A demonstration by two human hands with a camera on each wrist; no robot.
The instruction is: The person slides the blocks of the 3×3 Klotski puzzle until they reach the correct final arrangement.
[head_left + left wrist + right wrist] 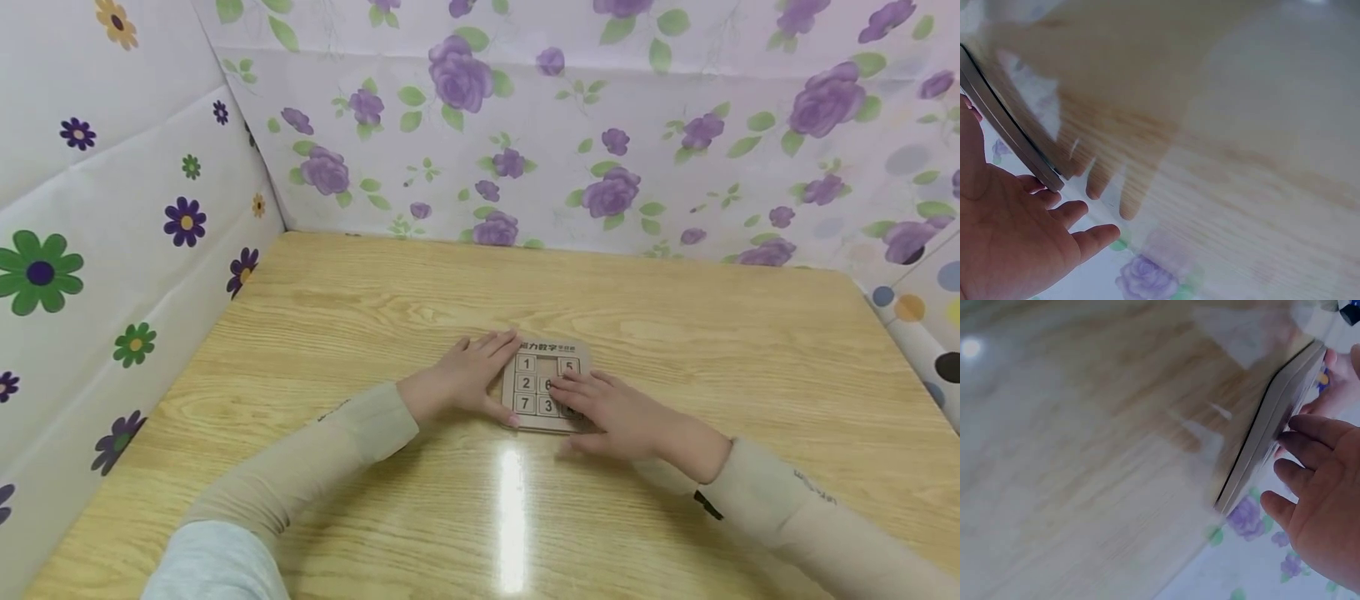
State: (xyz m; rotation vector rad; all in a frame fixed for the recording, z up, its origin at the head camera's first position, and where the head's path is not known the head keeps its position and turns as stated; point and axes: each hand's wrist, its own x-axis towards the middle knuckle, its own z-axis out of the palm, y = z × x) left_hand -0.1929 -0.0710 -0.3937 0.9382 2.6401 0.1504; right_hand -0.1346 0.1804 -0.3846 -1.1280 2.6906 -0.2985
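Note:
A wooden sliding number puzzle [525,427] lies flat on the table, with Chinese lettering along its top edge. Tiles 1, 2, 7, 6, 3 and 5 can be read; the top middle slot is bare. My left hand [465,377] rests against the board's left side, fingers near the top corner and thumb at the lower corner. With fingers extended, my right hand [618,417] touches the tiles beside the 6, covering part of the right column. In the left wrist view, the left hand [1016,231] lies alongside the board's edge [1010,122]. The right wrist view shows the right hand's fingertips [1294,439] at the board's face.
The wood-grain table [360,292] is glossy and reflects a light strip in front of the board. A purple-rose cloth [525,108] hangs behind it, and a flower-print cloth [120,233] lines the left side. Dotted cloth [911,333] borders the right.

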